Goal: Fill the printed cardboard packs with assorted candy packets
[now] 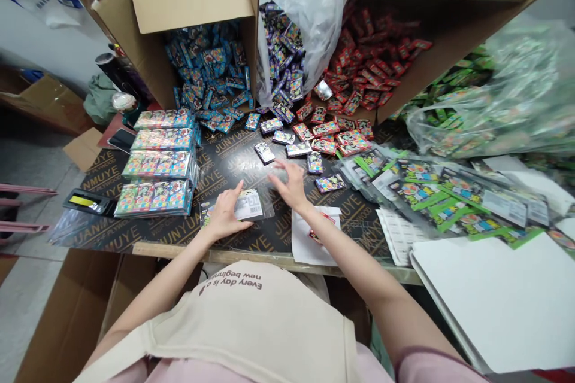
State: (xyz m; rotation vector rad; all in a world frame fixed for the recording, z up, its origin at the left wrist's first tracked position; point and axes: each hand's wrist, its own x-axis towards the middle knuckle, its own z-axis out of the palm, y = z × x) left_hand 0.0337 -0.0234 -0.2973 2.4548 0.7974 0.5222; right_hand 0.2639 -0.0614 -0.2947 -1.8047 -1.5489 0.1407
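My left hand [226, 213] rests with spread fingers on a clear packet with a white label [248, 206], flat on the dark printed board [242, 242]. My right hand [290, 184] hovers just to the right of the packet, fingers apart, nothing in them. Beyond its fingertips lie small purple boxes [265, 153], and red boxes [325, 146] are scattered further right. Under my right forearm, a red box [321, 226] sits on a white paper [305, 241]. Stacks of filled packets [155, 197] stand at the left.
Cartons of blue boxes [211, 66] and red boxes [372, 66] stand at the back, a plastic bag of purple boxes [287, 48] between them. Flat green-edged pouches [449, 191] and a white board [503, 299] lie right. A black tray [90, 201] is far left.
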